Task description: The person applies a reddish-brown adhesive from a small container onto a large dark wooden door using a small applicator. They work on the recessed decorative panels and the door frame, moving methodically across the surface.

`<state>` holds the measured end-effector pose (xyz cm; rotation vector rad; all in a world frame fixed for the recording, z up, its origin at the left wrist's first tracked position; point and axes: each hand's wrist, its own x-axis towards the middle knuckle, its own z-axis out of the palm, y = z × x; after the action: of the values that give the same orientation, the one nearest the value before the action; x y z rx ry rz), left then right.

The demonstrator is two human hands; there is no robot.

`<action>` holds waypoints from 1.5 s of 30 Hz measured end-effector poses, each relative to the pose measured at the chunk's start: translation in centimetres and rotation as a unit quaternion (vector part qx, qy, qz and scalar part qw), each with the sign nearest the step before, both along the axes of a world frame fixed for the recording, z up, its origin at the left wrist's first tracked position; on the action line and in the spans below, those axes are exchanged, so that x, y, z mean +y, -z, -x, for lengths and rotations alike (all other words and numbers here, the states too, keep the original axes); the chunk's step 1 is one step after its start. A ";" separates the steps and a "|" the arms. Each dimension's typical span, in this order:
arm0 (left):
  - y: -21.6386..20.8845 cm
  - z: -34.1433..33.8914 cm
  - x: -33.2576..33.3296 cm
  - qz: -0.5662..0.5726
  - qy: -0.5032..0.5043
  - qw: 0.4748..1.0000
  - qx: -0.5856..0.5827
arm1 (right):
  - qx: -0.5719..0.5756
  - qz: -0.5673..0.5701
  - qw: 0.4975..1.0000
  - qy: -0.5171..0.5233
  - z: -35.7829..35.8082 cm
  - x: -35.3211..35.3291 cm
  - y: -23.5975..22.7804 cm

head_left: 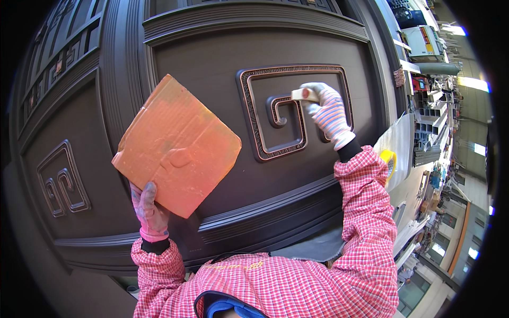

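Note:
My left hand (pixel 150 212), in a stained glove, grips the lower left edge of a square cardboard sheet (pixel 180 146) coated in orange paint. The sheet is tilted, held in front of a dark brown panel (pixel 201 55). My right hand (pixel 330 111), in a white striped glove, is closed on a small pale block (pixel 304 95) with a reddish spot on it; its exact kind I cannot make out. The block is at the inner curl of a raised scroll ornament (pixel 260 135) with copper-coloured edges. Whether it touches the ornament I cannot tell.
Another scroll ornament (pixel 63 177) lies on the panel at the left. Ridged mouldings (pixel 265 26) frame the panels. A yellow tape roll (pixel 388 163) is beside my right sleeve, near a whitish sheet (pixel 397 148). Metal profiles (pixel 428 127) are stacked farther right in the workshop.

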<state>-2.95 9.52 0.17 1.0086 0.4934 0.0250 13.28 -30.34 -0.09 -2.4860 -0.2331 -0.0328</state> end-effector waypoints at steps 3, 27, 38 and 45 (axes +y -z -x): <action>-0.1 -0.1 -0.1 -0.006 -0.003 1.000 -0.010 | 0.024 0.012 0.999 -0.026 -0.1 2.7 0.1; 0.2 0.3 0.6 -0.010 -0.009 1.000 0.003 | 0.015 0.083 0.992 -0.095 3.1 3.4 -0.5; 0.5 0.5 0.5 -0.020 -0.002 1.000 -0.009 | -0.025 0.105 0.988 -0.110 3.1 2.8 -0.4; 0.4 0.5 0.5 -0.018 -0.005 1.000 0.000 | -0.041 0.106 0.985 -0.131 3.2 3.2 -0.1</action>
<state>-3.48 10.00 -0.24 1.0404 0.4998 0.0425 10.04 -27.14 -0.02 -2.6448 -0.6271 0.0006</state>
